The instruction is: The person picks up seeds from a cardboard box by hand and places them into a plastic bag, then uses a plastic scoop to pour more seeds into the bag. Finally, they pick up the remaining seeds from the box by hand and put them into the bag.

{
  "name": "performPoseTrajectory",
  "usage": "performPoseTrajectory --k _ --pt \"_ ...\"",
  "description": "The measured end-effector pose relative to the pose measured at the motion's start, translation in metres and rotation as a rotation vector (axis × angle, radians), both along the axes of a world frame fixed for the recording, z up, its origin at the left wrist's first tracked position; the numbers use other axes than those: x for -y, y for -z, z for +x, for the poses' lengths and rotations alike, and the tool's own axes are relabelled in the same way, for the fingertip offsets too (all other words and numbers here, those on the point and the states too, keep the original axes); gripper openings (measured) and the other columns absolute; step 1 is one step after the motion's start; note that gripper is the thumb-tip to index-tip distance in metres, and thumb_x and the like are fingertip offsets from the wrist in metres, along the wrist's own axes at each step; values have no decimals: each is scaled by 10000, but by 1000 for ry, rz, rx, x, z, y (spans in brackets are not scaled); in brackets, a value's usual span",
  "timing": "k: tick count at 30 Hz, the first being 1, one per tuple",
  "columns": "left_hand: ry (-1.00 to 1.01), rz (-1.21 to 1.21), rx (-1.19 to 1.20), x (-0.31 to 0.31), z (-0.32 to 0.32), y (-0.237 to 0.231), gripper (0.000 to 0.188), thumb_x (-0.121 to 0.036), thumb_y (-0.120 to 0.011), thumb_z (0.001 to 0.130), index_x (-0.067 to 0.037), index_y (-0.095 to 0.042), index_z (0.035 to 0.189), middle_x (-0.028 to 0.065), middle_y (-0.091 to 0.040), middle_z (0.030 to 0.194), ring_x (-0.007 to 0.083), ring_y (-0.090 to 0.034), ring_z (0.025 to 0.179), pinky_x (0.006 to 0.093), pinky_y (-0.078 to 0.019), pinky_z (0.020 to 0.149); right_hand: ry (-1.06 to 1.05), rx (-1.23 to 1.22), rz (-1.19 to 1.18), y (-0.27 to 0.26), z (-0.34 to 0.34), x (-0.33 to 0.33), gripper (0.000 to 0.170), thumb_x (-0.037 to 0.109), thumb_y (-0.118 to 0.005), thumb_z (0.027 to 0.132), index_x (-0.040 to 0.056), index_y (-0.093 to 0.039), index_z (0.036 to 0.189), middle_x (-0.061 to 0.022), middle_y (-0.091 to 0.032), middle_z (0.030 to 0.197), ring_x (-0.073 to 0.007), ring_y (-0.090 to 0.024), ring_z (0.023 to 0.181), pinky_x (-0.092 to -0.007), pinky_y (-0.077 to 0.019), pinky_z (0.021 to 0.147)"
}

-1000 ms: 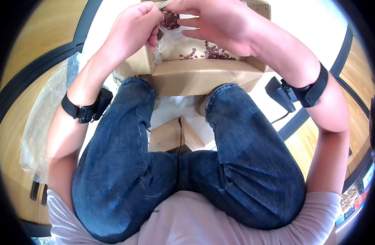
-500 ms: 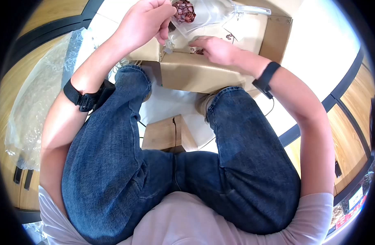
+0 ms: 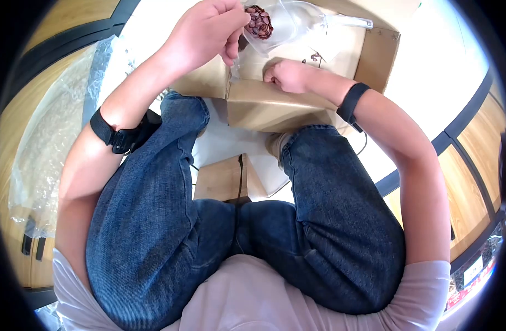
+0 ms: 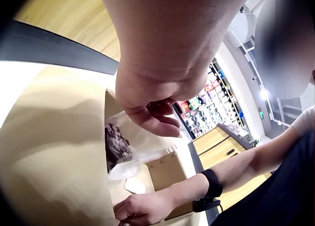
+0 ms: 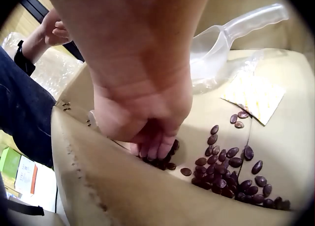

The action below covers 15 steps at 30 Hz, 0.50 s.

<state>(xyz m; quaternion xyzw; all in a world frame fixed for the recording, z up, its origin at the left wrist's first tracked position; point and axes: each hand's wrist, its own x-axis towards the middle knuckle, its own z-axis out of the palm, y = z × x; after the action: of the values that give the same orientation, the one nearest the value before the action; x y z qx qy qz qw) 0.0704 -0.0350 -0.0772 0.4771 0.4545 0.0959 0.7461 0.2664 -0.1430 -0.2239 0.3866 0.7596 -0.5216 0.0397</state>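
Thin clear plastic holding dark seeds (image 3: 258, 23) is pinched by my left hand (image 3: 206, 34) above the box's left side. In the left wrist view my left hand (image 4: 157, 95) has its fingers curled above the bagged seeds (image 4: 116, 144). Down inside the cardboard box (image 3: 280, 102), my right hand (image 3: 290, 76) is at the near wall. The right wrist view shows that hand (image 5: 147, 107) with its fingers bent round a few dark seeds (image 5: 171, 166) on the box floor. More loose seeds (image 5: 224, 174) lie beside it.
A clear plastic scoop (image 5: 211, 46) and a white-and-yellow packet (image 5: 255, 95) are in the box. Bubble wrap (image 3: 49, 143) lies at the left. A smaller brown box (image 3: 222, 179) sits between the legs.
My right hand has moved away from the bag and down into the box, and its fingers have curled at the seeds. My left hand keeps its hold on the bag, slightly further right.
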Motion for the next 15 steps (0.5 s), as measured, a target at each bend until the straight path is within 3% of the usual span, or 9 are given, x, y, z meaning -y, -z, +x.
performPoseTrajectory --k 2,4,7,15 --pt "-7 -25 4 -2 -3 3 182 -145 -509 965 -54 -508 807 39 -533 598 143 -556 467 271 -467 442 -3 71 -28 -4 8 -1 232 52 -543 817 41 -674 1009 -157 -672 872 -318 -641 854 -373 -507 814" --pt "-6 -16 6 -3 -5 4 184 -143 -505 965 -52 -505 805 41 -536 599 143 -557 465 270 -467 440 47 -4 12 12 19 5 217 63 -580 813 51 -699 994 -137 -696 886 -280 -659 825 -357 -517 789" --pt "4 9 6 -5 -6 2 186 -141 -500 964 -47 -501 804 44 -541 603 143 -557 464 269 -466 439 136 40 -221 7 26 2 205 73 -647 774 57 -734 959 -92 -726 872 -194 -678 772 -308 -533 742" --pt "22 18 -8 -4 -4 -3 185 -137 -500 961 -41 -498 803 45 -544 602 144 -555 464 265 -471 444 162 116 -291 13 30 -1 242 74 -694 708 58 -736 946 -93 -720 842 -189 -675 779 -308 -533 742"
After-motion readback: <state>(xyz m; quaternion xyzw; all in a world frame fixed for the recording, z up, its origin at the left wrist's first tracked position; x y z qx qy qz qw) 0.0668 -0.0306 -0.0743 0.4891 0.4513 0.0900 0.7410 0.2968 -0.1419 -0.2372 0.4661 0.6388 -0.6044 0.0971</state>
